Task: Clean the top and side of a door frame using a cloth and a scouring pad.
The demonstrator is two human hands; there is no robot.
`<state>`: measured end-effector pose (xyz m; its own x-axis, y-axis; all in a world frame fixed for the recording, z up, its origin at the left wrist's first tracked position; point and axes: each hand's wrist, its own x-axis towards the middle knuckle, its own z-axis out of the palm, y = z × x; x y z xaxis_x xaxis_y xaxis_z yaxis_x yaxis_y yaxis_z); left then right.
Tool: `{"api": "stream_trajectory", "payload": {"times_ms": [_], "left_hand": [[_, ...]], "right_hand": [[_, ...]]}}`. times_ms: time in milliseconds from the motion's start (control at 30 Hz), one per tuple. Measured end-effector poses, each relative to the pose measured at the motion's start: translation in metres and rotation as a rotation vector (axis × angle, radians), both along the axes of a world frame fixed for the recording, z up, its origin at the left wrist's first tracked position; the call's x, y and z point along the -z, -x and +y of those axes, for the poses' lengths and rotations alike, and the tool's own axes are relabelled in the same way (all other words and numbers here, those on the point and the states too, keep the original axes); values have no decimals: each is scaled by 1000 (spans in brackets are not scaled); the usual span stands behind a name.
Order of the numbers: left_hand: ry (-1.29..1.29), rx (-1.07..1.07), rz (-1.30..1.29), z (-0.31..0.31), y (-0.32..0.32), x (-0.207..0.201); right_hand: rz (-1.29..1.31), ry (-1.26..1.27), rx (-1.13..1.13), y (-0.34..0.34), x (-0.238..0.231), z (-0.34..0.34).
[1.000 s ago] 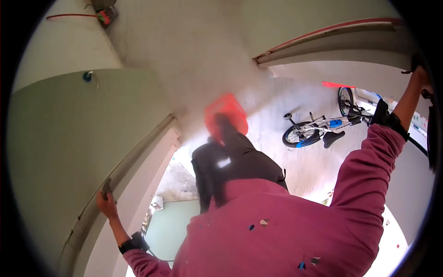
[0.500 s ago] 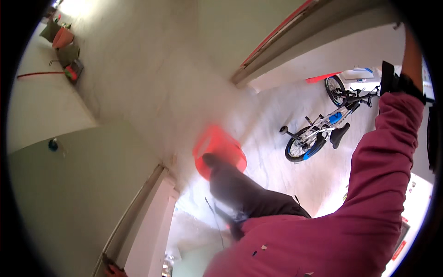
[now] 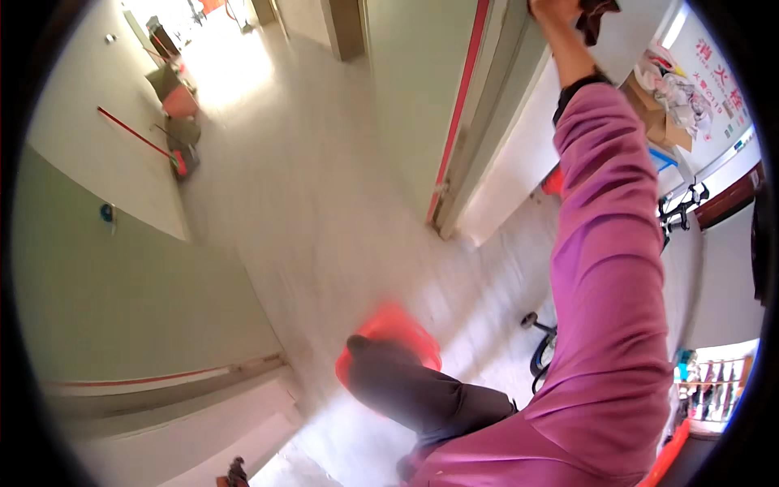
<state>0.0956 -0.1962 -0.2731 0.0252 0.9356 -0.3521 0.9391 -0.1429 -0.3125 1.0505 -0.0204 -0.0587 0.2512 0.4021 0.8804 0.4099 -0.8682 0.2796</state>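
My right arm, in a pink sleeve with a black band at the wrist, stretches up to the top of the view. My right hand (image 3: 558, 10) is beside the upper door frame, partly cut off by the picture's edge, its fingers closed on a dark cloth (image 3: 599, 19) that hangs from it. At the lower left, what seems to be my left hand (image 3: 222, 481) barely shows at the door frame's other side, next to a dark crumpled shape (image 3: 237, 469). Its fingers cannot be made out. Below, my dark-trousered leg (image 3: 406, 390) stands over a blurred red plastic object (image 3: 423, 345), perhaps a stool.
Green doors (image 3: 114, 300) and door frames (image 3: 466, 162) flank the pale floor (image 3: 300, 203). Along the far left wall are a broom (image 3: 134, 134) and dustpans or bins (image 3: 178, 101). A bicycle (image 3: 542, 353) is partly hidden behind my arm. A cardboard box (image 3: 649, 109) with plastic bags stands beyond.
My view has swung toward the right and upward. My right arm now reaches farther inward at the top, and its hand and the dark cloth have come into view. The bicycle is mostly covered.
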Motion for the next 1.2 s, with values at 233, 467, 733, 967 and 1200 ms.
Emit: {"api": "stream_trajectory", "payload": {"times_ms": [233, 467, 733, 967, 1200], "left_hand": [[-177, 486, 142, -117, 37, 63], [176, 277, 348, -193, 50, 162], [-89, 158, -93, -146, -27, 171], [-32, -447, -1360, -26, -137, 164], [-243, 209, -1048, 51, -376, 30]], "right_hand": [[161, -489, -560, 1, 22, 11], [-26, -109, -259, 24, -14, 2], [-190, 92, 884, 38, 52, 0], [83, 495, 391, 86, 188, -13], [-320, 1094, 709, 108, 248, -77]]}}
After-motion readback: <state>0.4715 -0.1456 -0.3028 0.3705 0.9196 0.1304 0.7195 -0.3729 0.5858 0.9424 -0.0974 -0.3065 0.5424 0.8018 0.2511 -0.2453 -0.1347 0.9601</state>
